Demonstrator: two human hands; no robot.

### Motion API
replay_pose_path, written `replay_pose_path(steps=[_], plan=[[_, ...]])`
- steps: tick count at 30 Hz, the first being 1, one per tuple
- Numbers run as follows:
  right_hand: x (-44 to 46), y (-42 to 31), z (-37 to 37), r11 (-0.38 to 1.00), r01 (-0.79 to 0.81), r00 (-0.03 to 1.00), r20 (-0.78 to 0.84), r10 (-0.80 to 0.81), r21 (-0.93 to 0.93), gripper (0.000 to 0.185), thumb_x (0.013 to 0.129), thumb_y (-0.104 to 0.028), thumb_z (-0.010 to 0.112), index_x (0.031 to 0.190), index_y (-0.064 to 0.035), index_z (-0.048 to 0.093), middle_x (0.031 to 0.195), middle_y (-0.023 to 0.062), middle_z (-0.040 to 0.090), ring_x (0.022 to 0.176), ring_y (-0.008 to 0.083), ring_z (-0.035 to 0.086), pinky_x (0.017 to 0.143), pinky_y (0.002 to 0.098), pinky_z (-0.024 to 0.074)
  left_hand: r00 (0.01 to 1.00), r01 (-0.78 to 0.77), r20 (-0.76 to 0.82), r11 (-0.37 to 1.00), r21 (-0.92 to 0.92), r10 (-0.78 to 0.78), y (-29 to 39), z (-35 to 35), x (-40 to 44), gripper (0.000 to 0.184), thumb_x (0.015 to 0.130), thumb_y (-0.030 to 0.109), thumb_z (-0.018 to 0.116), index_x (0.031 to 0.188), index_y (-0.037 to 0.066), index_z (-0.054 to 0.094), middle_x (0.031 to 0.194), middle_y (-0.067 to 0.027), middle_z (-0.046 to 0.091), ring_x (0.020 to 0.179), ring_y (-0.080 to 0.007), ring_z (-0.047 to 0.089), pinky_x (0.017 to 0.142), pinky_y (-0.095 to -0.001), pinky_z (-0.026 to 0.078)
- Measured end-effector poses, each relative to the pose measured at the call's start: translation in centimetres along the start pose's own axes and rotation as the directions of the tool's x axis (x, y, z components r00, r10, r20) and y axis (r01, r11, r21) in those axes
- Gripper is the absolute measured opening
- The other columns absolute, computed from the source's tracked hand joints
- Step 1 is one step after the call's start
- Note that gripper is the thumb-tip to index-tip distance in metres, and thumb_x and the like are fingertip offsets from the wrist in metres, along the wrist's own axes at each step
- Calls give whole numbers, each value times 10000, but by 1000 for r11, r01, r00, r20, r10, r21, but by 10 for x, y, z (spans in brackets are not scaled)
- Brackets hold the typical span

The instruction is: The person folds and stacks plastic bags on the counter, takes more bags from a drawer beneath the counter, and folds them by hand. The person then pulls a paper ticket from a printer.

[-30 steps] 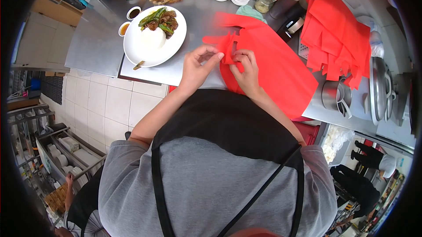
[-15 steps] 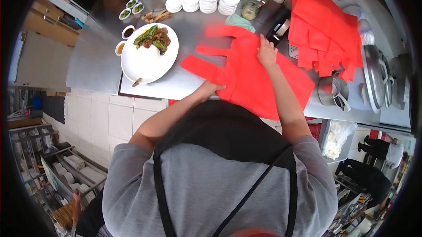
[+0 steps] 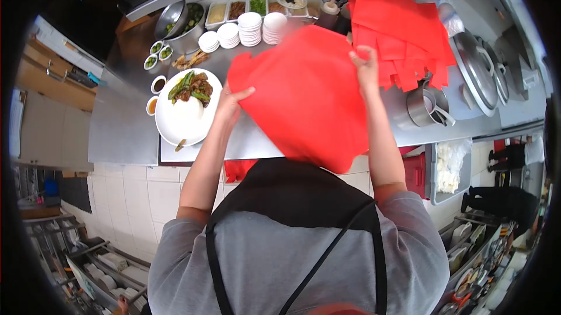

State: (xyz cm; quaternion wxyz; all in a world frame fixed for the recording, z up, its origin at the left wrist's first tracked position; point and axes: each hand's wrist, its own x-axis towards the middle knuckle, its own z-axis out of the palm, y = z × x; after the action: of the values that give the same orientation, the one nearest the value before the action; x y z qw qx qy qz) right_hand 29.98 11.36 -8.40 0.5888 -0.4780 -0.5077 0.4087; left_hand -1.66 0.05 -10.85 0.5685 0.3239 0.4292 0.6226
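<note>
A red fabric carry bag is stretched out above the steel counter, slightly blurred by motion. At its left edge my left hand grips the cloth, thumb lying over the front. My right hand is closed at the bag's upper right edge, thumb and fingertips pinching the cloth. Left of the bag, near my left hand, stands a white oval plate with rice, meat and green peppers. A pile of similar red bags lies just beyond my right hand.
Small white dishes are stacked behind the bag, before topping trays. Sauce cups sit left of the plate. A steel pot and large lids stand at right. Two people are at far right.
The bag lay flat on the counter with its handles pointing left; now both hands hold it raised and spread. My left hand has moved up and left. The view has shifted.
</note>
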Motion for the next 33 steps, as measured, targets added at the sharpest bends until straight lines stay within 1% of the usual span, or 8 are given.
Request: replay_pose_path(steps=[4, 8, 13, 15, 18, 23, 31, 33], plan=[[-13, -91, -30, 911, 120, 992, -68, -102, 394, 118, 835, -31, 578, 948, -36, 541, 875, 47, 603, 837, 95, 532, 748, 238, 422, 993, -90, 60, 980, -177, 102, 78, 27, 2, 995, 760, -46, 604, 1379, 133, -155, 1168, -220, 512, 1001, -236, 564, 852, -363, 468], [-53, -146, -47, 931, 113, 987, -149, -64, 346, 180, 821, -32, 593, 998, -6, 576, 929, 40, 597, 893, 121, 526, 824, 244, 395, 955, -147, 265, 989, 21, 136, 94, 57, -10, 932, 710, -104, 608, 1406, 137, 38, 1192, -176, 511, 1001, -211, 563, 864, -329, 455], [-114, -191, -70, 872, 293, 956, 131, -263, -392, 369, 699, 27, 654, 1059, -13, 582, 897, 40, 529, 900, 177, 527, 813, 251, 397, 920, -209, 370, 960, 184, 129, 142, 65, -25, 640, 667, -97, 641, 1258, 83, 471, 1227, -115, 496, 999, -187, 554, 843, -310, 451], [-115, -192, -96, 590, 412, 907, 250, -338, -695, 325, 683, 28, 645, 994, -40, 579, 873, 63, 513, 845, 217, 518, 765, 256, 404, 882, -466, 347, 471, 749, 320, 152, 72, -32, 380, 670, -43, 666, 1040, 26, 610, 1155, -89, 539, 976, -185, 554, 821, -304, 446], [-90, -216, -133, 657, 458, 877, 182, -445, -599, 225, 729, -10, 638, 938, -28, 555, 856, 36, 520, 787, 145, 507, 710, 236, 402, 616, -685, 592, -18, 728, 520, 166, 118, -52, 148, 666, 14, 692, 795, -11, 623, 1001, -68, 580, 909, -178, 559, 811, -274, 429], [35, -250, -193, 833, 334, 940, 87, -330, -441, 165, 821, -104, 603, 939, -25, 519, 763, -2, 529, 714, 53, 487, 646, 196, 397, 858, -459, 449, 767, 447, 251, 125, 208, 32, 260, 782, 98, 643, 1010, 14, 552, 978, -50, 572, 864, -93, 530, 780, -246, 425], [300, -178, -220, -92, 336, 634, 297, -714, -937, 470, 789, -305, 578, 1199, -99, 474, 966, 159, 598, 934, 336, 556, 782, 402, 466, 848, -477, 168, 586, 655, 502, 20, 351, 246, 494, 771, 95, 629, 1215, 16, 426, 1082, -172, 541, 910, -224, 575, 790, -323, 469], [278, -145, -174, 9, 453, 826, 416, -381, -891, 549, 784, -398, 570, 1255, -155, 431, 1189, 167, 506, 1062, 332, 510, 833, 433, 449, 814, -353, 63, 406, 843, 577, 4, 341, 244, 545, 772, 99, 621, 1259, 27, 387, 1150, -211, 501, 978, -258, 559, 827, -352, 458]])
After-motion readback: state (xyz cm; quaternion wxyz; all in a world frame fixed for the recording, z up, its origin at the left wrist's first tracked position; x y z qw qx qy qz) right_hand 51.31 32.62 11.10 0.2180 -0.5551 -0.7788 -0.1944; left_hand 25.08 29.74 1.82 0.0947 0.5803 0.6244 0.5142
